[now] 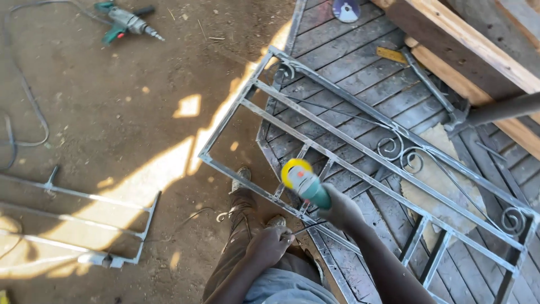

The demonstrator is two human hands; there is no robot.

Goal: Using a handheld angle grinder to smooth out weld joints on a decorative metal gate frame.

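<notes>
One big sheet-metal door (360, 62) with slanted ribs lies flat on the dirt floor (112, 124), filling the view from twelve to five o'clock. On top of it rests a long steel grille frame (371, 169) with scroll ornaments, running from eleven o'clock down to four o'clock. A wooden beam (467, 50) crosses at one o'clock. At eight o'clock another, thinner metal frame (84, 225) lies on the dirt. A green power drill (124, 21) sits at eleven o'clock, well apart from the hands. Near the centre, a teal angle grinder (306, 186) with a yellow guard touches the grille's near rail. The right hand (340, 208) has its grip wrapped tight round the grinder body. The left hand (270, 245), at six o'clock, has its grip curled round the grinder's black cable (306, 227).
</notes>
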